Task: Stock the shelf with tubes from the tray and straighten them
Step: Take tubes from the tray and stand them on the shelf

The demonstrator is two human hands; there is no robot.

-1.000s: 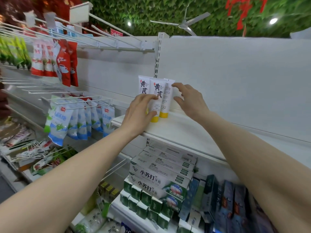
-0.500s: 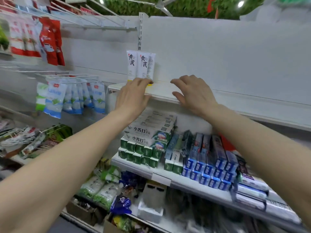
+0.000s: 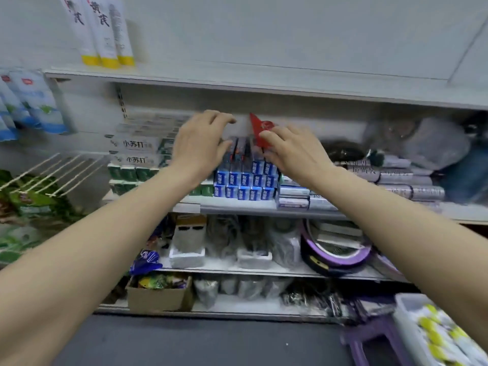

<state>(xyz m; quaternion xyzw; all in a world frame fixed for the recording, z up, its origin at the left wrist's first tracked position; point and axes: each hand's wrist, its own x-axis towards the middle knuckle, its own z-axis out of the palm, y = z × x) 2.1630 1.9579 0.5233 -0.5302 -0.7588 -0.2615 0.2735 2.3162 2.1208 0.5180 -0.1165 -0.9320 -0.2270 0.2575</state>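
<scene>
Three white tubes (image 3: pixel 104 33) with yellow caps stand cap-down at the left end of the white upper shelf (image 3: pixel 264 83). Far below them, at the bottom right corner, a white tray (image 3: pixel 412 320) on a purple stool holds several more yellow-capped tubes (image 3: pixel 443 336). My left hand (image 3: pixel 203 143) and my right hand (image 3: pixel 293 151) hover side by side in front of the shelf below the tubes, fingers loosely spread and holding nothing. Both are well clear of the standing tubes and of the tray.
Blue and green boxes (image 3: pixel 245 180) fill the middle shelf behind my hands, with a red tag (image 3: pixel 260 128) between them. Blue-white pouches (image 3: pixel 31 101) hang on hooks at left. The purple stool (image 3: pixel 369 342) stands on the dark floor. Lower shelves carry bags and a cardboard box (image 3: pixel 158 297).
Both hands have come away from the standing tubes and dropped below the upper shelf. The view has tilted down, bringing the tray and floor into sight.
</scene>
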